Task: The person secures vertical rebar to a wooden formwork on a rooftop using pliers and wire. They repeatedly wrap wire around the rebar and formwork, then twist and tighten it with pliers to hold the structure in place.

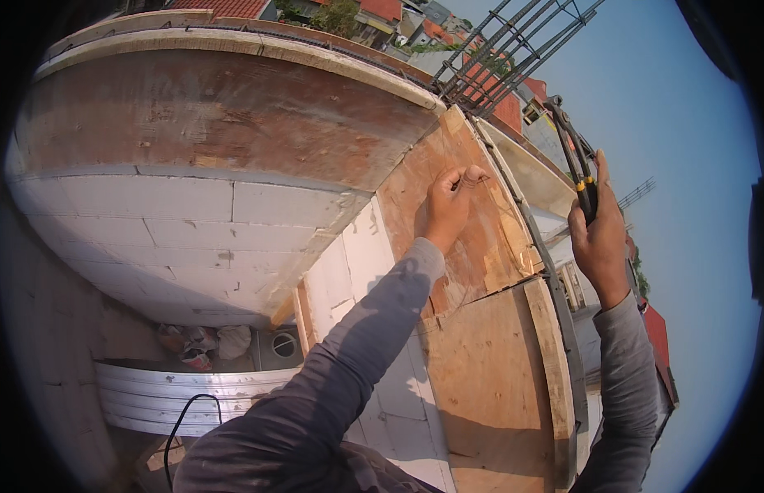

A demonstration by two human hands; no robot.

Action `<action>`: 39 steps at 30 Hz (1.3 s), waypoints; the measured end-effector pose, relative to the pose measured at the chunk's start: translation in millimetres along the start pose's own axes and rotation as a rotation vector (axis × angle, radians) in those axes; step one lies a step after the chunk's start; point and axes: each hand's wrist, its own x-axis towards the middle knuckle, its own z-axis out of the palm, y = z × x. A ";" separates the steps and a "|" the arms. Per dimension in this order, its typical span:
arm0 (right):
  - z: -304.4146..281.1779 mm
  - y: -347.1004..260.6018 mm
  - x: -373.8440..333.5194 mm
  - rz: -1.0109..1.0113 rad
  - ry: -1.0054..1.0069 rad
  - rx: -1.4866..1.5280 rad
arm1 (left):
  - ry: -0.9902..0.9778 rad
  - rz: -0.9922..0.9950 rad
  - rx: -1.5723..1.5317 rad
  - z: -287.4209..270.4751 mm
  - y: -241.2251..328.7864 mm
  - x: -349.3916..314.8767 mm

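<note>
My left hand (448,205) is closed in front of a reddish-brown plywood panel (501,234), fingers pinched on what looks like a thin wire (484,179) against the wood. On the far side of the wall top, my right hand (600,238) grips a pair of pincers (569,144) with dark handles and yellow bands. Their jaws point up and away, apart from the panel. A light wooden batten (513,209) runs along the panel's upper edge, beside a dark steel bar (536,226).
Vertical rebar (501,57) rises at the wall corner. Another plywood board (209,111) covers the upper left wall above white blocks (185,201). Below lie a ribbed metal platform (152,394), a black cable (178,419) and some bags (232,341). Roofs stand beyond.
</note>
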 end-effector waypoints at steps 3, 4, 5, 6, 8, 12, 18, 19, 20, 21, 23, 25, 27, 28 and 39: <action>17.3 49.8 -29.0 0.283 -0.260 0.063 | -0.019 -0.060 0.058 15.6 2.4 -3.0; 18.9 59.3 -32.0 0.364 -0.352 0.118 | -0.007 -0.048 0.074 18.3 3.2 -2.8; 21.6 55.6 -27.5 0.375 -0.381 0.136 | 0.007 -0.033 0.093 16.1 1.8 -1.2; 28.2 45.5 -24.3 0.391 -0.408 0.164 | 0.018 -0.019 0.122 14.9 1.3 -3.0; 40.2 33.7 -24.6 0.378 -0.428 0.235 | 0.055 -0.016 0.219 13.3 1.7 -12.6; 51.6 26.6 -26.3 0.381 -0.383 0.300 | 0.052 0.036 0.121 16.0 -1.3 -6.6; 63.2 30.1 -42.4 0.467 -0.252 0.484 | -0.022 0.107 0.246 16.4 9.0 2.6; 66.4 29.2 -42.9 0.455 -0.228 0.526 | -0.028 0.110 0.259 15.6 7.1 4.9; 67.9 28.5 -43.3 0.442 -0.200 0.566 | -0.036 0.123 0.254 14.4 4.2 4.6; 68.7 29.6 -44.0 0.428 -0.171 0.607 | -0.044 0.137 0.250 12.2 2.1 4.4; 67.4 36.0 -43.1 0.408 -0.201 0.533 | -0.077 0.131 0.210 6.6 -0.3 7.4; 65.0 34.8 -43.9 0.403 -0.204 0.502 | -0.129 0.091 0.140 -1.6 -0.2 13.9; 58.3 27.1 -42.2 0.399 -0.169 0.507 | -0.348 0.138 0.318 -12.5 23.8 47.5; 56.9 24.4 -40.1 0.386 -0.133 0.509 | -0.452 0.162 0.415 -18.7 40.0 68.2; 57.3 18.3 -43.8 0.474 -0.074 0.535 | -1.294 0.732 1.174 4.9 90.0 131.0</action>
